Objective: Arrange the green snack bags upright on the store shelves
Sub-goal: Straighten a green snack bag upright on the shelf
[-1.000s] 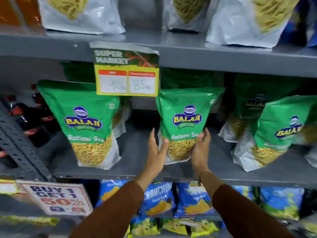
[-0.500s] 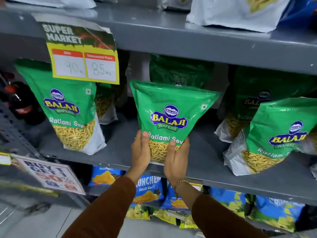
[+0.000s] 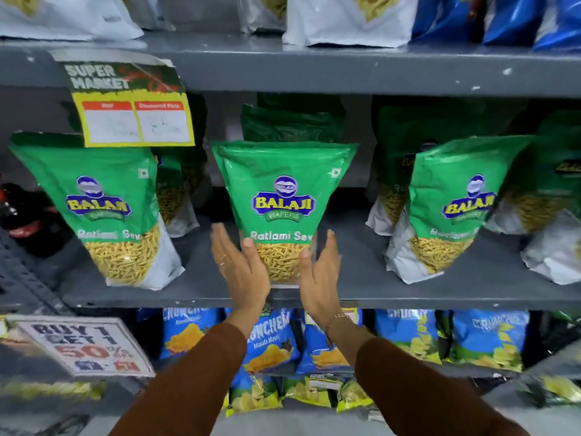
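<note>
A green Balaji snack bag point(image 3: 283, 190) stands upright at the front middle of the grey shelf point(image 3: 361, 289). My left hand point(image 3: 242, 272) and my right hand point(image 3: 320, 278) flank its lower part with flat palms facing each other and fingers extended. Only the thumbs touch the bag's clear bottom. Another green bag point(image 3: 100, 202) stands upright at the left, and a third green bag point(image 3: 452, 202) leans slightly at the right. More green bags sit in shadow behind them.
A yellow price sign point(image 3: 132, 108) hangs from the shelf above. White bags point(image 3: 345, 20) and blue bags fill the top shelf. Blue snack bags point(image 3: 487, 338) line the shelf below. A "Buy 1 Get 1" sign point(image 3: 85, 347) is at lower left, dark bottles point(image 3: 22, 212) at far left.
The middle bag was lifted forward in both hands, then set upright at the shelf front. My hands have loosened from gripping it to flat palms beside it.
</note>
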Demonstrator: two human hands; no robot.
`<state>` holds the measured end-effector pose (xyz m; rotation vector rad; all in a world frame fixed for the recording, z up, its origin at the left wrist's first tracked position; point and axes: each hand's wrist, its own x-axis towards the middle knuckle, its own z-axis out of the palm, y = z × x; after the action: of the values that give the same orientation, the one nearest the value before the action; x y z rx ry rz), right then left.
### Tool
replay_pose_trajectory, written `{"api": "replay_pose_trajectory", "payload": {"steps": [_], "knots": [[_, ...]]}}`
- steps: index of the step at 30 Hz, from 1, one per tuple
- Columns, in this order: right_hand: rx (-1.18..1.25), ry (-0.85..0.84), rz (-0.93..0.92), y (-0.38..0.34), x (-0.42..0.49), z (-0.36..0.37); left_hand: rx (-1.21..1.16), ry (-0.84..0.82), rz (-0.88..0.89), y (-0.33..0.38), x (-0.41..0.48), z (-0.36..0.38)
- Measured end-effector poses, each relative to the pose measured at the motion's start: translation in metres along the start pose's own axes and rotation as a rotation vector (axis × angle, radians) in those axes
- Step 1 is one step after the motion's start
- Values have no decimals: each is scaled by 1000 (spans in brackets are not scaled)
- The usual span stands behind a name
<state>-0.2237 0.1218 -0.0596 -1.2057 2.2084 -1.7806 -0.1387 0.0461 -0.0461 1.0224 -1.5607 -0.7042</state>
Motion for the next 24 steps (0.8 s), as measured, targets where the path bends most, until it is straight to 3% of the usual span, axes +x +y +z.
{"api": "replay_pose_trajectory", "payload": {"steps": [3, 5, 7, 8, 10, 13, 15, 19, 24], "knots": [[-191, 176, -105, 13, -10, -37, 23, -37, 460, 16, -29, 8], [-234, 324, -92, 26, -6, -67, -15, -199, 744, 25, -46, 26], [-204, 489, 14, 40, 8, -99, -55, -385, 851, 39, -59, 50], [-161, 563, 68, 47, 17, -117, -86, -474, 832, 47, -66, 64], [1, 605, 151, 59, 35, -153, -144, -633, 624, 64, -80, 95], [156, 469, 241, 75, 64, -199, -218, -701, 132, 85, -89, 138], [155, 318, 244, 86, 81, -217, -293, -694, -85, 102, -88, 160], [128, -8, 303, 102, 91, -231, -412, -613, -142, 126, -95, 180], [-3, 1, 199, 106, 79, -240, -355, -490, -185, 121, -109, 195]]}}
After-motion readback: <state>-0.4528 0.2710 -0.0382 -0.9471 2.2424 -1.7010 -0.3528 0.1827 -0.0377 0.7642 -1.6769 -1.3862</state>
